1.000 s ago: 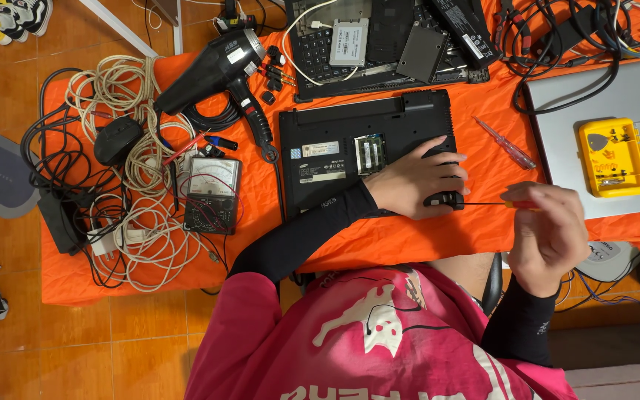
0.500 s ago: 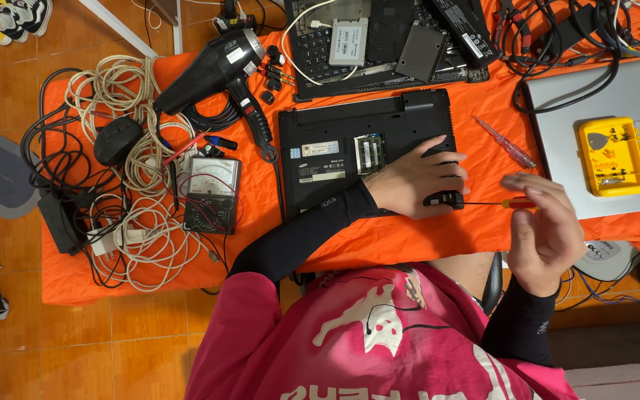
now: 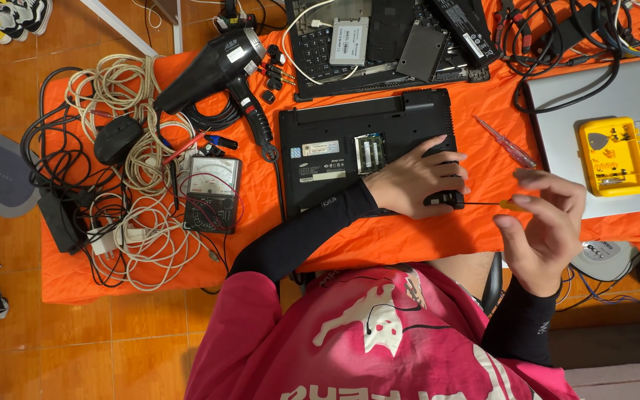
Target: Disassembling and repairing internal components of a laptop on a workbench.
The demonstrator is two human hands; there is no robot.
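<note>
— While the left hand (image 3: 416, 181) lies flat on that black laptop (image 3: 368, 148), what is the right hand (image 3: 546, 226) doing?

— It pinches a thin screwdriver (image 3: 494, 204) with an orange handle between thumb and fingertips, the other fingers curled loosely. The shaft lies level and points toward the laptop's near right corner, where the tip meets the case just beside the left hand's fingers.

— And the left hand, is it gripping anything?

— No, its fingers are spread and pressed down on the right part of the laptop's underside. The laptop lies bottom up on the orange cloth (image 3: 379, 241) that covers the surface, with a small memory bay (image 3: 370, 152) uncovered near its middle.

— What lies around it?

— Just beyond it sits a second opened laptop (image 3: 387, 52) with a keyboard showing and flat drives resting on top. To the left lie a black heat gun (image 3: 220, 70), an analogue meter (image 3: 212, 192) and a big tangle of white and black cables (image 3: 124, 170). To the right, a pink-handled screwdriver (image 3: 505, 142) rests on the cloth, well apart from the right hand, and farther right a yellow parts box (image 3: 615, 155) sits on a grey laptop lid (image 3: 557, 126).
</note>
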